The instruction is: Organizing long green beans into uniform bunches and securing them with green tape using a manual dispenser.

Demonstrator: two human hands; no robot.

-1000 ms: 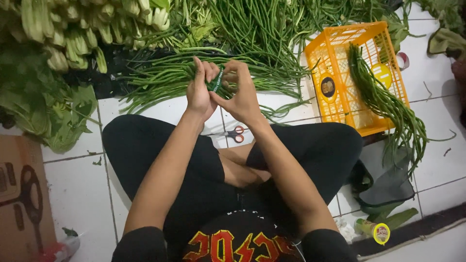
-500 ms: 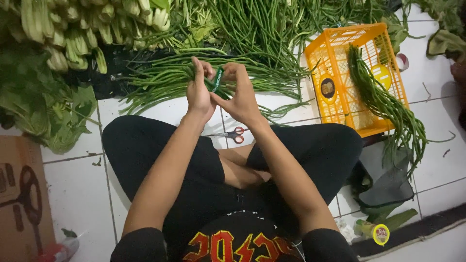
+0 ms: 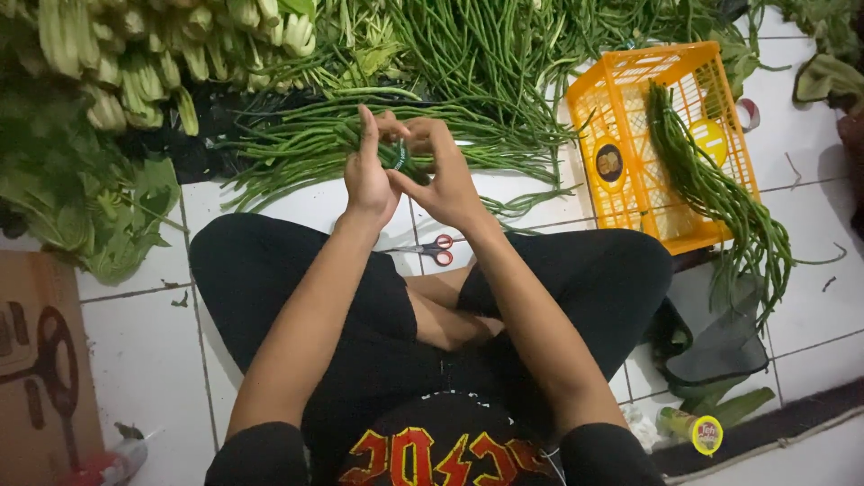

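crate (image 3: 630, 99): glossy orange plastic; floor (image 3: 153, 360): smooth glazed white tile; box (image 3: 40, 360): matt brown cardboard

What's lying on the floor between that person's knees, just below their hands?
In the head view, a pair of red-handled scissors lies on the white tiled floor, between the hands above and the crossed legs.

A flat brown cardboard box (image 3: 40, 360) with dark printing lies on the floor at the near left. Two round labels, one dark (image 3: 609, 164), one yellow (image 3: 709, 141), sit in the orange crate (image 3: 630, 90), far right. A small yellow-capped bottle (image 3: 691, 429) with a round label lies near right
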